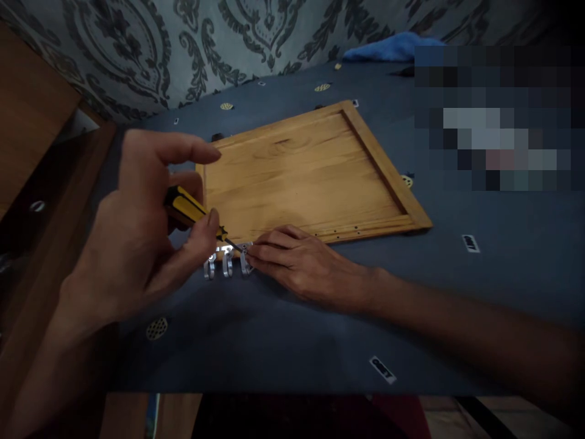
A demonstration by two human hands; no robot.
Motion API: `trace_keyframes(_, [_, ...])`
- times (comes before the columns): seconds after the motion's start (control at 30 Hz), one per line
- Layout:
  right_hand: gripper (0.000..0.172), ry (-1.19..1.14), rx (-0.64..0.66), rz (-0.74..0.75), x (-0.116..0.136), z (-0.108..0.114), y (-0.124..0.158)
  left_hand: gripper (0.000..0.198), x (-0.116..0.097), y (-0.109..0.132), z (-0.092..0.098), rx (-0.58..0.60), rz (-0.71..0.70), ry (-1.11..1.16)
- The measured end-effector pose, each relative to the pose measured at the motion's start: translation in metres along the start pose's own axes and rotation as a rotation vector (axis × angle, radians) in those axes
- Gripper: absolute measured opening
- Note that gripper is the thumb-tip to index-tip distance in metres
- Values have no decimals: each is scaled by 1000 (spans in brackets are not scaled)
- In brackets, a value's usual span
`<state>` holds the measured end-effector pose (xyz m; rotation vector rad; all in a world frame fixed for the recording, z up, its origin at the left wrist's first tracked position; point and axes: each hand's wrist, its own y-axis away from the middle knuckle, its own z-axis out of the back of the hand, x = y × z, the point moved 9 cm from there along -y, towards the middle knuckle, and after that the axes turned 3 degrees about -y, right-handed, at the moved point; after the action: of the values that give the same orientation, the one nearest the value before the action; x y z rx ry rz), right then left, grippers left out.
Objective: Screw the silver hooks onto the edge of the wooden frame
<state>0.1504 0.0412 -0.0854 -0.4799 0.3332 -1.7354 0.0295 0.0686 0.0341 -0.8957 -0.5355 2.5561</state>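
My left hand [132,238] is closed round a screwdriver [189,206] with a yellow and black handle, its index finger bent out over the handle. The slanting shaft reaches down to a strip of silver metal hooks [228,263] on the near left edge of a framed wooden board [292,177]. At the strip's right end, my right hand [306,262] pinches or presses it with closed fingertips close to the screwdriver's tip. My fingers partly cover that end. Several small dark holes show along the board's near rail, right of my right hand.
The board lies flat on a dark blue patterned cloth [320,347]. A blue towel [384,47] lies at the back by the patterned wall [228,42]. Brown wooden furniture [36,110] stands at the left. A pixelated patch hides the upper right.
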Motion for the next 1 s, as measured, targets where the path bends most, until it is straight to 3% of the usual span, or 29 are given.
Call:
trace_keyframes(0.1, [31,-2,-10,0,0,1,0,52,-10,1,-18,166,-152,-72])
trace_keyframes(0.17, [31,-9,-15,2,0,1,-1,50,-10,1,-22,207,-169,-72])
trace_keyframes(0.53, [36,-12,-22,-8,0,2,0,48,-6,2,-25,234,-157,-117])
trace_keyframes(0.83, [34,-8,-58,7,0,3,0,41,-11,2,-25,240,-134,-301])
trace_keyframes(1.0, [35,8,-32,4,0,2,0,34,-18,1,-25,236,-228,-392])
